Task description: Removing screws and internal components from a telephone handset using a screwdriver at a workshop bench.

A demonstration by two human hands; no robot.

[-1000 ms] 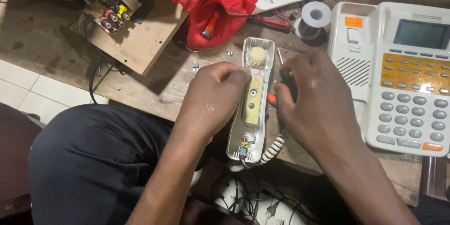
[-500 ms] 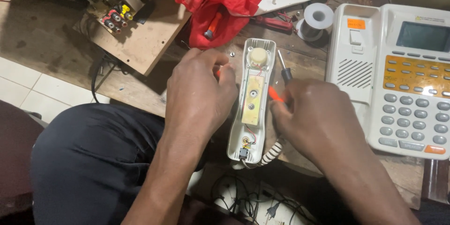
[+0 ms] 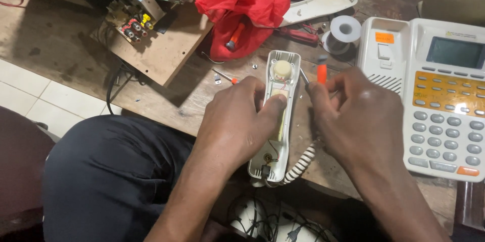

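Left hand [image 3: 237, 126] pins the opened handset [image 3: 277, 121] to the desk [image 3: 166, 95]; right hand [image 3: 353, 121] grips an orange-handled screwdriver [image 3: 319, 74]; best kept upright, pressing gently.

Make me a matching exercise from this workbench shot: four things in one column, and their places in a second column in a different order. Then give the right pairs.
Things:
1. opened handset
2. red cloth
3. desk telephone
4. solder spool

Places:
A. at the far right of the bench, keypad facing up
B. under the left hand, inner parts showing
C. just beyond the handset's top end, bunched up
D. between the cloth and the telephone, standing beside a white cover

Pairs: 1-B, 2-C, 3-A, 4-D
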